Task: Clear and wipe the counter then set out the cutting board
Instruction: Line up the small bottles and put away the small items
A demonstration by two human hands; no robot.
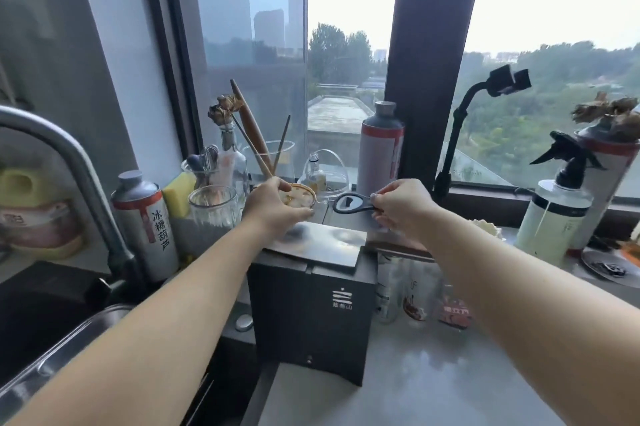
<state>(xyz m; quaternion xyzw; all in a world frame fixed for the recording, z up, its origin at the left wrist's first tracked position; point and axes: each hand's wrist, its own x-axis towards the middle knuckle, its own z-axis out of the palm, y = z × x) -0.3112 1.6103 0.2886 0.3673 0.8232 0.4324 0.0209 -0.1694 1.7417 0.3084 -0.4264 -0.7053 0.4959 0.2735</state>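
Both arms reach forward over a black box (311,315) that stands on the grey counter (415,387). My left hand (273,209) grips a small round dish (302,197) with a gold rim, held above the box near the window sill. My right hand (403,206) pinches the handle of a black bottle opener (349,203), which points left toward the dish. A shiny metal plate (332,242) lies on top of the box under both hands. No cutting board is visible.
Cans (147,221), a ribbed glass (213,206), a yellow sponge (178,192) and utensil jars crowd the sill on the left. A tall can (381,148), phone holder (485,107) and spray bottle (554,214) stand on the right. Faucet (69,162) and sink (52,356) are at left. Small glass bottles (415,290) sit behind the box.
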